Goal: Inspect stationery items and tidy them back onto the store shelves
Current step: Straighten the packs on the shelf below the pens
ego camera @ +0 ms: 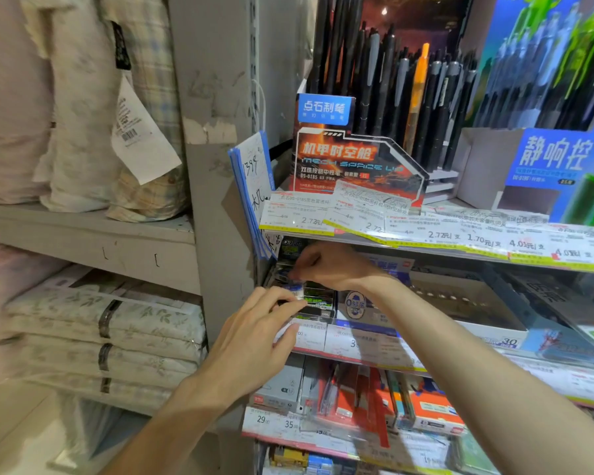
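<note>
The grey shelving unit [216,186] filled my view, with bagged bedding [103,323] stacked in the bay to my left and stationery to my right. On the top stationery shelf stood a red-and-black pen display [354,159] crowded with dark pens, and beside it a blue display box [556,156]. Rows of price tags [453,234] ran along that shelf's front edge. A sheaf of blue-edged paper notes [254,186] hung from the upright.

Both my hands were together at the left end of the middle shelf [374,347]. My right hand [326,265] reached in under the tag strip with its fingers curled down onto small packs at the back. My left hand [254,334] lay lower, its fingers pinching the dark-and-green stationery packs [318,298] that stood in the front of that shelf, next to a white-and-blue box [355,305]. Motion blur kept me from telling exactly which pack my right fingertips held.
</note>
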Demonstrator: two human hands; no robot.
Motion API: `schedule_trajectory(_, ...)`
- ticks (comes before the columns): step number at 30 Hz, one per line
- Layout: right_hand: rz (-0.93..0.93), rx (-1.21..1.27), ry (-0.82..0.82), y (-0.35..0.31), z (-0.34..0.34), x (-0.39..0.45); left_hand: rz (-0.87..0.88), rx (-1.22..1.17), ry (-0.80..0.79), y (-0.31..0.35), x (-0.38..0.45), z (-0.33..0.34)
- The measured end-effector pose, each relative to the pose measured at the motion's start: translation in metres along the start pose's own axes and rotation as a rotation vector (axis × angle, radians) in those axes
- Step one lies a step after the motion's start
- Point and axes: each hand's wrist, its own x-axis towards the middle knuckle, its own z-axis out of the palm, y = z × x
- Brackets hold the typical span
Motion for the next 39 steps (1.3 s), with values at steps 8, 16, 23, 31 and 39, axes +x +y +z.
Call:
schedule_trajectory(8,-0.002,0.015,0.014,-0.004,0.001,0.005,0.018,-0.022,0.018,-0.001,0.000,0.001)
schedule_trajectory(16,0.035,0.127,0.130,0.017,-0.008,-0.013,0.007,-0.021,0.039,0.005,0.006,0.006)
schedule_trajectory(23,0.157,0.060,0.160,0.052,-0.039,-0.064,0.019,-0.022,0.072,0.015,0.016,0.015)
schedule_trajectory(31,0.086,0.036,0.231,0.087,-0.041,-0.086,-0.003,-0.030,0.107,0.014,0.024,0.021)
schedule_trajectory(39,0.085,-0.106,0.251,0.079,-0.025,-0.079,-0.024,-0.053,0.112,0.012,0.023,0.022)
